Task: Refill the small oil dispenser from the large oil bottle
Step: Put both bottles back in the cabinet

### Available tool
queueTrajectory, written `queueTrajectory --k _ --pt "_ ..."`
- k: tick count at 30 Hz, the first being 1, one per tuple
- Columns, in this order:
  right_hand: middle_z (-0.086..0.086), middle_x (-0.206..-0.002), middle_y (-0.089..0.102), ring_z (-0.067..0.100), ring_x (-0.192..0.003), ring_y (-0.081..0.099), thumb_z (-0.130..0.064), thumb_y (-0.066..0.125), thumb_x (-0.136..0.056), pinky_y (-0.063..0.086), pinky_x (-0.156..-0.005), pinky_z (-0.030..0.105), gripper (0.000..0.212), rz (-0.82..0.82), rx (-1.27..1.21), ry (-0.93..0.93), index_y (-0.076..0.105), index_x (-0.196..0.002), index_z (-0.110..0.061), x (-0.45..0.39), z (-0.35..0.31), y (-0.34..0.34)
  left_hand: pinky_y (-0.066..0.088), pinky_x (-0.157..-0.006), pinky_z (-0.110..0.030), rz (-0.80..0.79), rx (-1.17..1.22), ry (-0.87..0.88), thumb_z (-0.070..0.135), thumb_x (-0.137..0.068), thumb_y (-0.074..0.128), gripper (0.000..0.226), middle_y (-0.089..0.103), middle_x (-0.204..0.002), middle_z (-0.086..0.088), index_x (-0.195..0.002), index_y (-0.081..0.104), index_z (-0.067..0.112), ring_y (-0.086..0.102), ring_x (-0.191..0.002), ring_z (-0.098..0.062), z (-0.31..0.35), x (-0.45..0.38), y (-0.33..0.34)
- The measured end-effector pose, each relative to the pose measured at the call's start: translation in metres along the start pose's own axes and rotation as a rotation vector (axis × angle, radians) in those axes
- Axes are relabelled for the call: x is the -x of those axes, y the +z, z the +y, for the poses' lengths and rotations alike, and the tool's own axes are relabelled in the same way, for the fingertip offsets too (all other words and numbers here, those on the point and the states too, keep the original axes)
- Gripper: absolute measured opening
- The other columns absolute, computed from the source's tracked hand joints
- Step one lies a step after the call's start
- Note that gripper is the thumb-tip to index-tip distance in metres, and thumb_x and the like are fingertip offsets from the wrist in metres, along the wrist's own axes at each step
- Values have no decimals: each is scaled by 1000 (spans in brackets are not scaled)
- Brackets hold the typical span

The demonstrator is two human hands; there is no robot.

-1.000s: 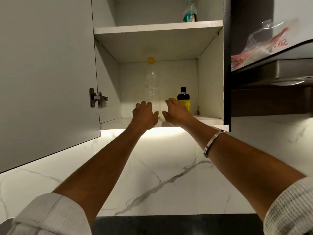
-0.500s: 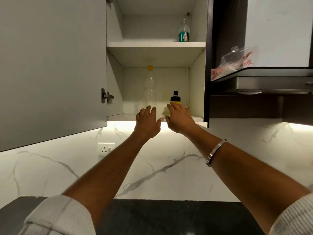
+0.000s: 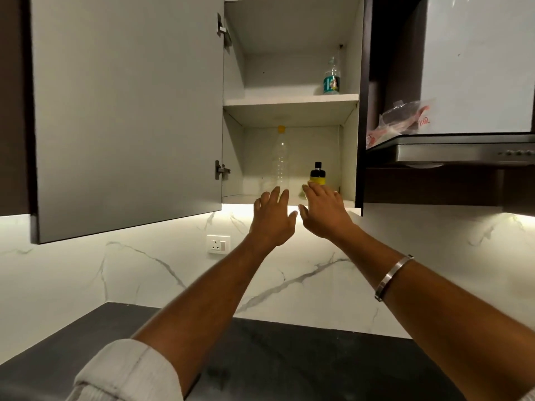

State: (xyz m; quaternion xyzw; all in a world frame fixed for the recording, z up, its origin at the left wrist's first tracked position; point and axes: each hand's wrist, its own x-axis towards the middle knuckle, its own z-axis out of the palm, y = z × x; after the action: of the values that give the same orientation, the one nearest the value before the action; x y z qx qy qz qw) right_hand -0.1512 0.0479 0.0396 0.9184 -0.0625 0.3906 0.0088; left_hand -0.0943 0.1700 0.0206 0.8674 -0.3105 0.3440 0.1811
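A tall clear plastic oil bottle (image 3: 280,157) with a yellow cap stands on the lower shelf of an open wall cabinet. To its right stands a small dispenser (image 3: 318,174) with a black cap and yellow contents. My left hand (image 3: 272,218) is raised in front of the shelf edge, just below the tall bottle, fingers apart and holding nothing. My right hand (image 3: 324,211) is beside it, fingers spread, its fingertips overlapping the base of the small dispenser in the view. Whether it touches the dispenser I cannot tell.
The grey cabinet door (image 3: 127,111) stands open on the left. A clear bottle with a teal label (image 3: 331,79) sits on the upper shelf. A range hood (image 3: 463,151) with a plastic bag (image 3: 399,123) on top is at right. Dark countertop (image 3: 289,357) and wall socket (image 3: 218,244) lie below.
The view has pulled back and tilted down, showing more counter. Both hands have drawn slightly away from the shelf, staying empty and open.
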Motion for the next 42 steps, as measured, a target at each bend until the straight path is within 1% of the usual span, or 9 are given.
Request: queueTrajectory --k 6,15,19,26,31,37,42 --pt "5 -158 23 26 -146 19 -35 42 -100 16 -118 48 56 3 4 -1 25 -149 -14 9 -24 -9 12 -119 -44 1 -58 -4 40 -102 36 60 14 -162 -8 -153 18 15 14 -147 -30 -20 21 -28" --pt "7 -157 26 27 -144 23 -34 43 -99 21 -116 51 55 25 -32 -35 27 -148 -13 4 -80 -8 11 -118 -44 15 -107 -42 39 -102 38 59 15 -161 -8 -153 19 15 13 -147 -30 -67 39 -67" --pt "7 -157 25 28 -144 21 -33 42 -99 19 -117 49 55 16 -63 -61 27 -148 -13 0 -110 -10 13 -118 -44 71 -151 -76 39 -101 39 59 18 -160 -7 -152 22 16 17 -146 -29 -93 47 -91" --pt "8 -156 26 27 -143 23 -33 42 -99 21 -116 48 55 27 -155 -172 26 -148 -12 1 -180 -11 9 -119 -45 172 -267 -194 39 -102 36 58 15 -161 -8 -153 21 15 12 -148 -31 -145 69 -143" --pt "7 -158 21 28 -146 17 -32 40 -100 18 -118 48 57 -1 -219 -237 22 -150 -12 4 -225 -13 11 -119 -45 254 -358 -256 38 -101 39 57 18 -161 -9 -151 25 14 15 -147 -32 -174 88 -174" --pt "6 -159 18 27 -146 16 -34 40 -100 16 -119 48 57 -13 -285 -278 21 -150 -14 7 -256 -16 8 -119 -45 316 -463 -252 37 -101 40 56 9 -163 -7 -151 26 16 10 -149 -31 -187 107 -198" --pt "5 -159 18 28 -146 16 -34 40 -101 15 -119 48 57 -16 -309 -299 20 -150 -14 8 -267 -21 8 -119 -47 429 -508 -305 34 -98 43 62 2 -163 -11 -153 22 15 7 -149 -33 -192 114 -211"
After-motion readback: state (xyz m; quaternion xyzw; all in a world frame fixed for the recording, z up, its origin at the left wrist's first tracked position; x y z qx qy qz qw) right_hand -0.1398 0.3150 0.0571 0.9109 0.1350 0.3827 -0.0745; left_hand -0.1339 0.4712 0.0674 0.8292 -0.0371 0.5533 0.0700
